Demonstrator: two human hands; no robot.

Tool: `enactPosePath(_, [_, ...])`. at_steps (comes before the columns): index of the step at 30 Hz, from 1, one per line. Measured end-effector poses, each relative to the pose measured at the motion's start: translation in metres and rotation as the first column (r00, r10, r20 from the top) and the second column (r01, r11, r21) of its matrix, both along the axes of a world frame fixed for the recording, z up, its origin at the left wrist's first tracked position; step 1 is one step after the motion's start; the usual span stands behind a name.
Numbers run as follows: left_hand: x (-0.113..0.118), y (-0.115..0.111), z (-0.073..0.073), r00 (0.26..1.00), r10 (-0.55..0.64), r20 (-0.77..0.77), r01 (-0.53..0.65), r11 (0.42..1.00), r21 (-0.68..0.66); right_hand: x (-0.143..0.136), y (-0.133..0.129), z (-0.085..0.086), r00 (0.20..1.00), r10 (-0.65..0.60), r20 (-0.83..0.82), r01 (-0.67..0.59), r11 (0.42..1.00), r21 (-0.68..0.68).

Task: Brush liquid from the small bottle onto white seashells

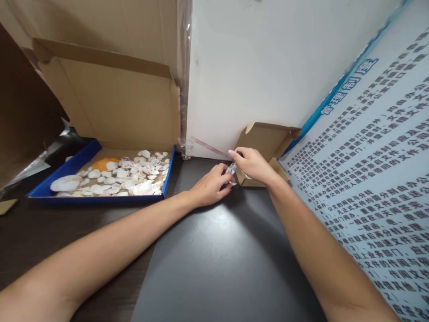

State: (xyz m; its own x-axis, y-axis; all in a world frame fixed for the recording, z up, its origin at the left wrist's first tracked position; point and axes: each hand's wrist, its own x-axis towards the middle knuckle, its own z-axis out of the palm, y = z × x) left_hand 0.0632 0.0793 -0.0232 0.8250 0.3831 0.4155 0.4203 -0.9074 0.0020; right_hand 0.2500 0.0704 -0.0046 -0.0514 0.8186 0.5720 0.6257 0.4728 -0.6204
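Both my hands meet at the back of the dark tabletop (214,259), in front of a small open cardboard box (264,143). My right hand (253,163) pinches a small silvery tool or object (231,169) between its fingers. My left hand (211,185) is closed around its lower end, where a small white piece, perhaps a shell, shows beside the fingers. What exactly the object is I cannot tell. To the left lies an open blue-rimmed box (169,167) filled with several white and pinkish shells (134,176) and one orange shell (105,163).
The shell box's cardboard lid (114,98) stands up behind it. A white wall panel (268,67) closes off the back. A large printed sign with Chinese text (375,179) leans along the right side. Crumpled plastic (50,150) lies at far left.
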Motion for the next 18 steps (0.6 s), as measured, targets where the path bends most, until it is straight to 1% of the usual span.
enactPosePath(9, [0.0025, -0.0068, 0.0028, 0.998, -0.005, -0.062, 0.008, 0.999, 0.048, -0.0002, -0.0021, 0.0014, 1.0, -0.015, 0.02, 0.015, 1.0, -0.014])
enactPosePath(18, [0.0021, -0.0044, -0.0003, 0.998, -0.04, -0.055, 0.042, 0.998, 0.042, 0.0016, -0.0029, 0.0013, 0.997, -0.014, 0.078, 0.017, 0.999, -0.038])
